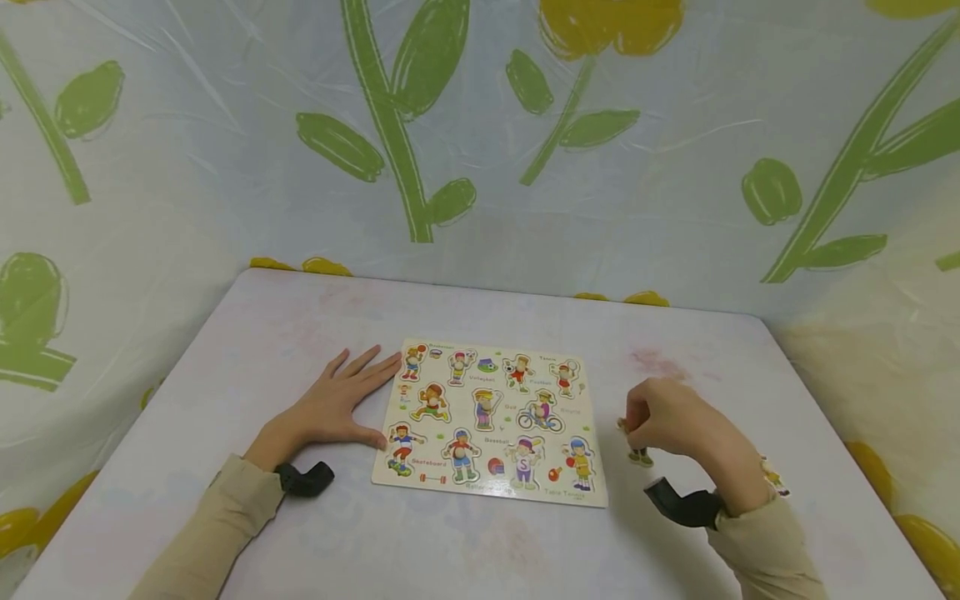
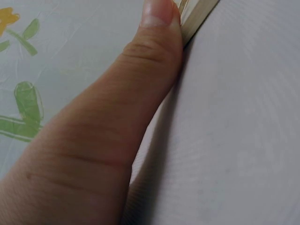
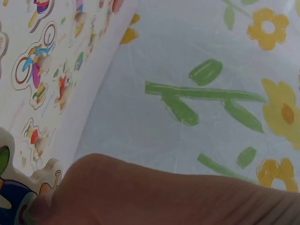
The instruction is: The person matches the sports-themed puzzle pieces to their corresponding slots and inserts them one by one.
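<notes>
A wooden peg puzzle board [image 1: 450,421] printed with sports figures lies on the table. My left hand [image 1: 330,408] is spread flat at its left side, with fingertips and thumb right at the board's edge. In the left wrist view the thumb [image 2: 136,79] meets that edge. Off the board's right side, my right hand [image 1: 663,417] pinches a puzzle piece [image 1: 640,457] between thumb and fingers. The hand hides most of the piece, but its feet show below. Close up, the same piece [image 3: 14,199] has blue and green parts and a pale wood border.
Another loose puzzle piece [image 1: 772,477] in yellow lies beside my right wrist, partly hidden by it. The pale table [image 1: 480,550] is bordered by a flower-printed curtain [image 1: 480,192] at the back and sides. Each wrist wears a black camera mount [image 1: 682,503].
</notes>
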Demonstrator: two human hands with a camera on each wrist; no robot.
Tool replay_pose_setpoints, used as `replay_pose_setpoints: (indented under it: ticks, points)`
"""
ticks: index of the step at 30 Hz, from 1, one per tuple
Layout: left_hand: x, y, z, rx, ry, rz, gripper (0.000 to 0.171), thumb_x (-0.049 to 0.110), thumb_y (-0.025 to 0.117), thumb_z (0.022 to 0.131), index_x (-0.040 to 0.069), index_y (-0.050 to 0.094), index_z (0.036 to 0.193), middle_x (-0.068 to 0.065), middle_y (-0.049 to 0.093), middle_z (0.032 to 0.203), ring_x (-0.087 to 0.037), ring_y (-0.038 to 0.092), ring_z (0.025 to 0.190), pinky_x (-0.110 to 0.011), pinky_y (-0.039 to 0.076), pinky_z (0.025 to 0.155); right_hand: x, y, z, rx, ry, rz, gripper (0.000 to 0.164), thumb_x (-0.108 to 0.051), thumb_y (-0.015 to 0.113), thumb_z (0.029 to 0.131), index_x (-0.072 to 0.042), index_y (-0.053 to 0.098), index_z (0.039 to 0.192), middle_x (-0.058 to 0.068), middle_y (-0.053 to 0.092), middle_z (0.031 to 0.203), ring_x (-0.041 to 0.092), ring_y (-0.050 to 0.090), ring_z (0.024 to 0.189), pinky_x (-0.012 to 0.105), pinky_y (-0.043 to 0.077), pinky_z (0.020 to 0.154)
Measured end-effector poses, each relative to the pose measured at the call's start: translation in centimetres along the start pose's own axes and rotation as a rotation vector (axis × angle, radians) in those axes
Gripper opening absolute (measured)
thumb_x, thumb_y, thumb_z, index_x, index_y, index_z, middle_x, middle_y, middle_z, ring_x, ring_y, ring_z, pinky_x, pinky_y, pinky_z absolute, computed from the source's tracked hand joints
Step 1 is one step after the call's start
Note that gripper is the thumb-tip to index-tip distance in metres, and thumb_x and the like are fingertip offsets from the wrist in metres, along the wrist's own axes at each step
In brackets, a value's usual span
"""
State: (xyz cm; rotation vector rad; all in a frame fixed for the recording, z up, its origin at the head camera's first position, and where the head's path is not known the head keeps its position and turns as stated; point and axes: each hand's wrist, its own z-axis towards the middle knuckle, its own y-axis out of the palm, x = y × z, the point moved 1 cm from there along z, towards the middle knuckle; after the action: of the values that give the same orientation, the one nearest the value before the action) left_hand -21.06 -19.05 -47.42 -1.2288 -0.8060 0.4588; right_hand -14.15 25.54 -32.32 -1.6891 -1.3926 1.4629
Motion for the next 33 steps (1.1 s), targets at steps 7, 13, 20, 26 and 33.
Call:
replay_pose_setpoints:
  ticks: [7, 13, 20, 26, 33]
  points:
    - [-0.3, 0.2, -0.1, 0.005, 0.011, -0.004, 0.122, 0.086, 0.062, 0.066, 0.018, 0.023, 0.16, 0.002, 0.023, 0.164, -0.032, 0.011, 0.151, -0.061, 0.002, 0.117, -2.3, 0.4, 0.9, 0.009, -0.082, -0.011, 0.016, 0.001, 0.072, 0.07, -0.01, 0.061, 0.069, -0.001, 0.054, 0.065, 0.016, 0.048, 0.062, 0.031, 0.042, 0.055]
    - [-0.3, 0.2, 0.0, 0.007, 0.009, -0.005, 0.123, 0.087, 0.062, 0.066, 0.018, 0.022, 0.16, 0.002, 0.022, 0.164, -0.031, 0.011, 0.151, -0.061, 0.001, 0.117, -4.1, 0.8, 1.7, 0.009, -0.128, 0.005, 0.019, 0.004, 0.07, 0.069, -0.012, 0.06, 0.067, 0.0, 0.054, 0.066, 0.016, 0.048, 0.063, 0.031, 0.042, 0.055]
    - [-0.3, 0.3, 0.1, 0.012, 0.015, -0.001, 0.123, 0.087, 0.062, 0.066, 0.017, 0.023, 0.159, 0.002, 0.023, 0.164, -0.032, 0.012, 0.151, -0.062, 0.002, 0.117, -5.8, 2.4, 2.5, -0.01, -0.167, 0.012, 0.021, 0.007, 0.067, 0.066, -0.012, 0.059, 0.066, -0.001, 0.055, 0.066, 0.015, 0.048, 0.06, 0.029, 0.042, 0.053]
    - [-0.3, 0.4, 0.1, 0.013, 0.015, -0.002, 0.123, 0.087, 0.061, 0.065, 0.017, 0.023, 0.159, 0.002, 0.023, 0.164, -0.031, 0.012, 0.151, -0.061, 0.002, 0.117, -7.1, 3.9, 3.1, -0.018, -0.189, 0.014, 0.023, 0.007, 0.069, 0.069, -0.013, 0.058, 0.066, -0.001, 0.052, 0.065, 0.014, 0.046, 0.06, 0.028, 0.04, 0.053]
    - [-0.1, 0.3, 0.0, 0.003, 0.006, -0.001, 0.123, 0.088, 0.061, 0.066, 0.018, 0.022, 0.16, 0.003, 0.022, 0.164, -0.031, 0.011, 0.151, -0.06, 0.0, 0.118, -8.2, 5.9, 3.9, -0.041, -0.224, 0.008, 0.025, 0.006, 0.072, 0.069, -0.013, 0.058, 0.063, -0.003, 0.053, 0.062, 0.012, 0.046, 0.056, 0.026, 0.039, 0.051]
